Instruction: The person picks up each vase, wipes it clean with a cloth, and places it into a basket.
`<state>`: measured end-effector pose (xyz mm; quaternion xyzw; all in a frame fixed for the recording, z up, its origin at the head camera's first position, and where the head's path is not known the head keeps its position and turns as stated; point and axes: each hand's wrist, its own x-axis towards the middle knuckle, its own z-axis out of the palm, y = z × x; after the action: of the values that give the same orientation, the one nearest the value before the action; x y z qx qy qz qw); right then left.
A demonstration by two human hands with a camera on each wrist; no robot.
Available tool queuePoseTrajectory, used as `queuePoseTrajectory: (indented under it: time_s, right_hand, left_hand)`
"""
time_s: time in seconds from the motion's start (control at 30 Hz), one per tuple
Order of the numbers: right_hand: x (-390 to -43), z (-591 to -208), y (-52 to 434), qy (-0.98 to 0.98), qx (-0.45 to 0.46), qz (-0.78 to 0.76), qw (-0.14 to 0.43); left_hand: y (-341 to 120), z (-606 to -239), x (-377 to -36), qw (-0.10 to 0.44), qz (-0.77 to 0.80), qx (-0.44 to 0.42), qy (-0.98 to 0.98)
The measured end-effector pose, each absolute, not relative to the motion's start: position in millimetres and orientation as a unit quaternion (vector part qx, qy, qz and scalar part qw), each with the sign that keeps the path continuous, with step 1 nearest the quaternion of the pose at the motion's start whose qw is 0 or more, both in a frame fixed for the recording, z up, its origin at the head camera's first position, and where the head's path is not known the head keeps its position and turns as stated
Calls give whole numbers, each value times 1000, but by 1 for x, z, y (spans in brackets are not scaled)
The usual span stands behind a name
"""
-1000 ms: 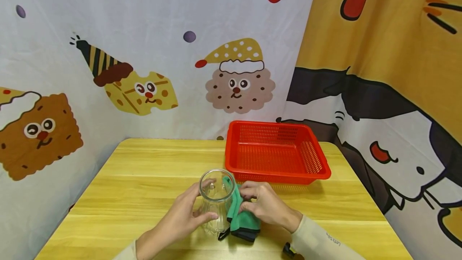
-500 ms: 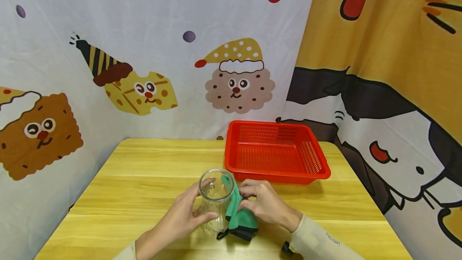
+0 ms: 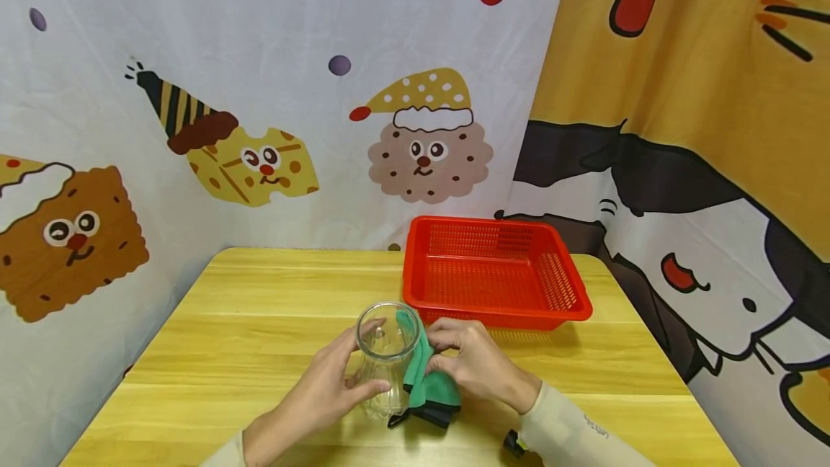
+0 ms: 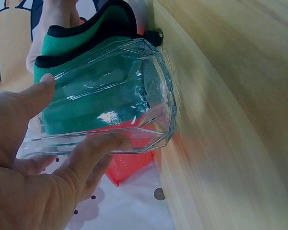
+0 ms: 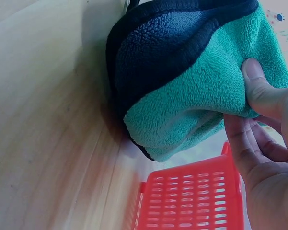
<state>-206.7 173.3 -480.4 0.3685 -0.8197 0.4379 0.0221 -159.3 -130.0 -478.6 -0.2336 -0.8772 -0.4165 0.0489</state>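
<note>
A clear glass jar (image 3: 387, 366) with a round rim and faceted base stands upright near the table's front. My left hand (image 3: 324, 380) holds it from the left, thumb in front and fingers around the far side. Against the jar's right side lies a green cleaning cloth (image 3: 442, 389) with black edging and a dark underside. My right hand (image 3: 476, 366) pinches its folds between thumb and fingers. Through the glass, the left wrist view shows the cloth (image 4: 86, 45) just beyond the jar (image 4: 105, 96). In the right wrist view the cloth's (image 5: 182, 105) lower edge hangs close to the tabletop.
A red perforated plastic basket (image 3: 480, 316) stands behind the right hand toward the back of the wooden table (image 3: 272, 294). A small black object (image 3: 514, 444) shows by the right sleeve. Printed cartoon curtains (image 3: 337, 6) hang behind and at the sides.
The cloth's lower folds have shifted slightly left and up beside the jar, with the right hand moving a little. The left hand and jar stay nearly in place.
</note>
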Motion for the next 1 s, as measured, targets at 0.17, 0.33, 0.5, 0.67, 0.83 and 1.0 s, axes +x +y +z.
queuePoseTrajectory:
  time_s: [0.17, 0.33, 0.5, 0.67, 0.83, 1.0]
  right_hand:
    - [-206, -479, 173, -819, 365, 442, 22]
    - [-206, -477, 172, -821, 364, 440, 25]
    - [-206, -473, 171, -821, 367, 436, 33]
    - [-206, -471, 171, -821, 368, 436, 35]
    - [-206, -470, 170, -819, 364, 443, 33]
    - [-205, -469, 170, -819, 360, 445, 32]
  left_hand:
    - [-130, -479, -160, 48, -418, -231, -877]
    - [-131, -480, -160, 50, -426, -243, -870]
    - [-131, -480, -160, 55, -427, -249, -868]
    - [-130, -479, -161, 54, -430, -252, -865]
    - [-131, -480, -160, 61, -428, -254, -865]
    - [-131, -481, -160, 60, -427, -254, -866]
